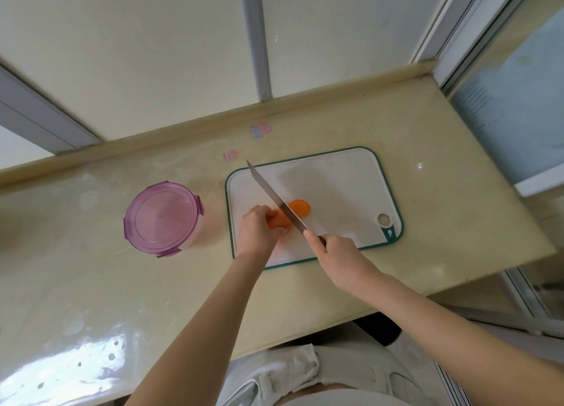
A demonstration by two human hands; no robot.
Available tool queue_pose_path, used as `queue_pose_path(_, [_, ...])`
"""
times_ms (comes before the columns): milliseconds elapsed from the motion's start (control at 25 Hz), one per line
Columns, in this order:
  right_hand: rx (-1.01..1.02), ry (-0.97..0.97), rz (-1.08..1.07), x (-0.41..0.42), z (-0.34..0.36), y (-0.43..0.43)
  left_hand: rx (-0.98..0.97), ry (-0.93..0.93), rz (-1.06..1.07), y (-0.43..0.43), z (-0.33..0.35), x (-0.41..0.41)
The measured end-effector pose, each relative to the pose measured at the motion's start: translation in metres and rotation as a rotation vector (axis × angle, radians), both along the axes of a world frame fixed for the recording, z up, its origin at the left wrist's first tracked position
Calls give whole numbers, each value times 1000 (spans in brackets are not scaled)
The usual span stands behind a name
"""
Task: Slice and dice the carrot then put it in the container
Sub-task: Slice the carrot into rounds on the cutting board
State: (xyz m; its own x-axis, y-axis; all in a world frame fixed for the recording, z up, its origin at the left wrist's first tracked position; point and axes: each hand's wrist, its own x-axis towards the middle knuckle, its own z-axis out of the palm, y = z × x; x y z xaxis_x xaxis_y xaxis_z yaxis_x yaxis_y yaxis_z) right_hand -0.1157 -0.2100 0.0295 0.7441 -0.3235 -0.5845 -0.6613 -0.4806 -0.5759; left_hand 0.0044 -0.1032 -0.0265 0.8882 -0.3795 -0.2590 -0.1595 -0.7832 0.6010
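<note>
A pale yellow surface [91, 268] is seen running along a frosted window, and its near left corner is washed out by glare. One white cutting board [341, 186] with a green rim is laid on it, right of centre. One carrot [300, 207] is found on the board's left half, lying crosswise. Its left end is gripped and partly covered by the left hand [254, 231], whose fingers are curled over it. One knife [274, 195] is set across the carrot's middle, so whether it is already cut through cannot be told. The knife's handle is almost wholly hidden inside the right hand [335, 253], which is clamped round it, the forefinger laid along the blade's back. One round container [195, 234] is stood just left of the board, apart from it. It is closed by a purple lid [161, 216], and its inside is hidden. Two faint coloured marks [260, 130] are made out near the back edge, too blurred to read.
</note>
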Motion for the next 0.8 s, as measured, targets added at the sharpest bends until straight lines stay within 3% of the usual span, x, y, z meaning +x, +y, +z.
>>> queue_pose_path(520, [-64, 62, -8, 33, 1, 13, 12, -27, -59, 1, -2, 3])
queue_pose_path(640, [-59, 66, 66, 16, 4, 10, 31, 2, -57, 1, -1, 8])
queue_pose_path(800, [-17, 96, -50, -20, 3, 8, 45, 22, -63, 1, -2, 13])
